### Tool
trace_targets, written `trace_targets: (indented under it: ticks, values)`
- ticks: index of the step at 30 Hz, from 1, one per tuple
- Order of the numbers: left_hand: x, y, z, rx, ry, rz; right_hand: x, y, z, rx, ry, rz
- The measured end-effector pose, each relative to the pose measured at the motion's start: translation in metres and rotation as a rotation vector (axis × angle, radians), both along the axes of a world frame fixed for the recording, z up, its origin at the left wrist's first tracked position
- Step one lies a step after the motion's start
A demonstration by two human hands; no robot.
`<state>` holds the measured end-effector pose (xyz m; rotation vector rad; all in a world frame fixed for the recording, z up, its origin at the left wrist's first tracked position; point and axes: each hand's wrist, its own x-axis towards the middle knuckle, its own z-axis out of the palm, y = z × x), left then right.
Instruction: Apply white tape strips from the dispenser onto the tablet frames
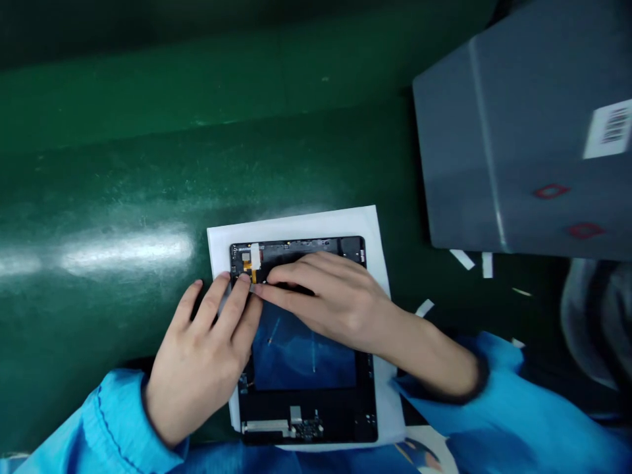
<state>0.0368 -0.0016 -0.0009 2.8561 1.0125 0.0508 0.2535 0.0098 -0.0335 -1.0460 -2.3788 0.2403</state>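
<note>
An opened tablet [306, 368] lies on a sheet of white paper [291, 222], its inside facing up. It has a black frame, a dark blue panel in the middle and circuit parts at both ends. My left hand [202, 355] rests along its left edge, fingers stretched out and slightly apart, tips near an orange flex cable [254, 275] with white tape [255, 255] above. My right hand [340, 296] reaches across the tablet with fingers closed together. Its fingertips meet my left fingertips at a small pale piece; what exactly they grip is too small to make out.
A large grey case or bin [459, 164] with a barcode label [609, 130] and red marks stands at the right. Several small white strips [488, 265] lie beside and below it. The table surface [123, 178] is green and shiny.
</note>
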Motion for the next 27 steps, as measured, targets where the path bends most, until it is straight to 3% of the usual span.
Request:
trace_targets:
  ticks: [19,27]
  values:
    - [0.0,-0.001,0.0,-0.007,0.018,-0.005,0.005,0.007,0.01,0.128,-0.166,0.107]
    - [0.001,0.004,-0.002,0.043,-0.083,-0.001,0.003,0.007,0.013,0.155,-0.23,0.091]
